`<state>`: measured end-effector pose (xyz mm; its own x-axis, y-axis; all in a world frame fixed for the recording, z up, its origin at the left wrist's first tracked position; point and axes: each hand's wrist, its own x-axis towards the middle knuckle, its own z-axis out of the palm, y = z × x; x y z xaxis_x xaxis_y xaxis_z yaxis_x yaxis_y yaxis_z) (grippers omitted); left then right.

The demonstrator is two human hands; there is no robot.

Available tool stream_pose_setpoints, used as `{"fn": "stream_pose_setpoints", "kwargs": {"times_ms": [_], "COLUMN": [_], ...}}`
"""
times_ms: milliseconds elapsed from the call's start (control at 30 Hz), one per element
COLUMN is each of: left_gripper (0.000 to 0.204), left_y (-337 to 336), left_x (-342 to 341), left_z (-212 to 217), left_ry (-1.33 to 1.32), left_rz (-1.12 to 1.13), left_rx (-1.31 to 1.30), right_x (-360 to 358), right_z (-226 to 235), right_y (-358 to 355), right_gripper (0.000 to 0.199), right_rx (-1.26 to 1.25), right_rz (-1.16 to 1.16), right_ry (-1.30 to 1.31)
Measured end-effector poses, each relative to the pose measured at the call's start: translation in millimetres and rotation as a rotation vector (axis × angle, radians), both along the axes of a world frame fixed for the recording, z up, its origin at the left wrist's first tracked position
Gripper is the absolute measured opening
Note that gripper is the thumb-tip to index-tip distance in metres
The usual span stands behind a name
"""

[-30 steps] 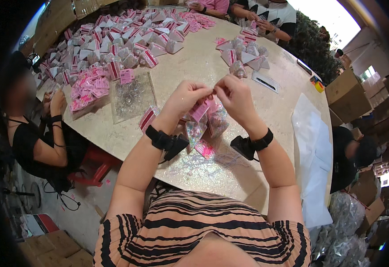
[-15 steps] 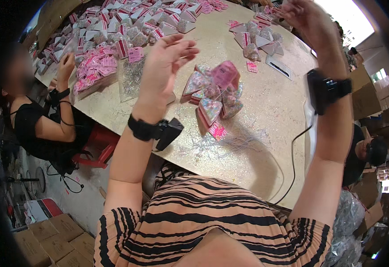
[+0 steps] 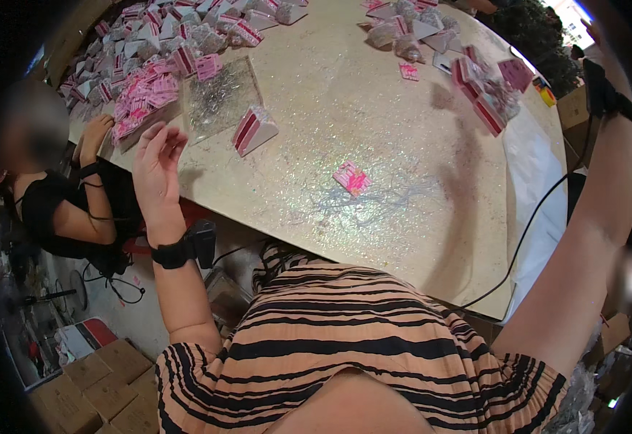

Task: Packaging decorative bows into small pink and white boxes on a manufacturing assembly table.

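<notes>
— What sort of room is this?
— A workroom: a large pale desk [image 3: 374, 123] with a rounded edge and a glittery top, on a grey concrete floor [image 3: 124, 318].
— Anything around it?
— Brown cardboard boxes [image 3: 91, 390] stacked low on the left, and bright daylight [image 3: 569, 11] at the far right.

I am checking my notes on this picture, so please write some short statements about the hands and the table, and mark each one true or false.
1. The left hand is open and holds nothing. True.
2. A pink card lies alone on the table. True.
3. The left hand presses on the clear tray. False: it hovers beside the tray, at the table edge.
4. The right hand rests on the pink card. False: the right arm is raised; its hand is out of view.
</notes>
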<state>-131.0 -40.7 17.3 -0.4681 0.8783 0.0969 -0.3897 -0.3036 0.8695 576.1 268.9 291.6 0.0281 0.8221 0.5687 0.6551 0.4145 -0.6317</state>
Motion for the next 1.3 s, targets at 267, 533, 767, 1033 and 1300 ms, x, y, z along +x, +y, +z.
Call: {"fn": "stream_pose_setpoints", "kwargs": {"times_ms": [267, 533, 767, 1033, 1300], "left_gripper": [0.012, 0.015, 0.019, 0.017, 0.023], "left_y": [-47.1, -60.9, -78.1, -169.9, -328.9], "left_x": [-14.7, 22.4, 50.2, -46.0, -114.4], "left_z": [-33.3, -65.0, -59.7, -84.5, -95.8], "left_ry": [0.064, 0.255, 0.236, 0.348, 0.129], "left_rz": [0.242, 0.214, -0.033, 0.374, 0.858], "left_rx": [-0.131, -0.218, -0.291, -0.375, -0.485], "right_x": [-55.8, -390.8, -502.3, -452.2, -370.2], "right_z": [-164.3, -265.4, -303.1, -273.6, -281.4], "right_y": [12.2, -133.0, -169.5, -173.1, -169.9], "right_gripper": [0.017, 0.065, 0.066, 0.055, 0.055], "right_rx": [-0.340, -0.282, -0.120, -0.341, -0.515], "right_rz": [0.021, 0.924, 0.918, 0.893, 0.793], "right_ry": [-0.449, -0.686, -0.728, -0.450, -0.416]}}
